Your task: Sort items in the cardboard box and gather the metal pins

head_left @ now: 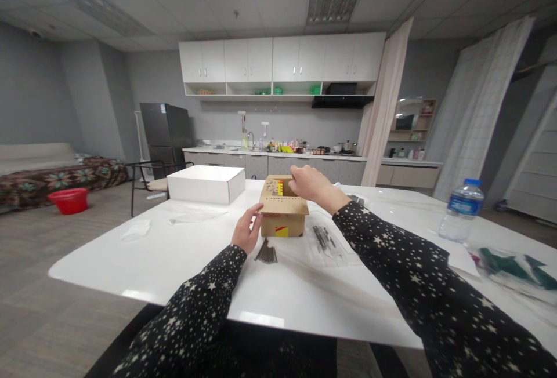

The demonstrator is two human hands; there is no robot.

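A brown cardboard box (282, 226) with red and yellow markings stands on the white table in front of me, its near flap (285, 207) folded out toward me. My left hand (247, 228) is at the box's left front corner, thumb and fingers pinching the flap's edge. Over the back right of the box is my right hand (315, 185), fingers curled down at the opening; whatever they hold is hidden. A small fan of dark screws or nails (266, 252) lies before the box. Right of it, a clear plastic tray (343, 255) holds several slim metal pieces (324, 239).
A white box (204, 185) sits at the table's back left, with a crumpled white tissue (136, 230) nearer. On the right are a water bottle (463, 210) and a plastic bag with green contents (517, 268). A chair (152, 185) stands beyond the table's left side.
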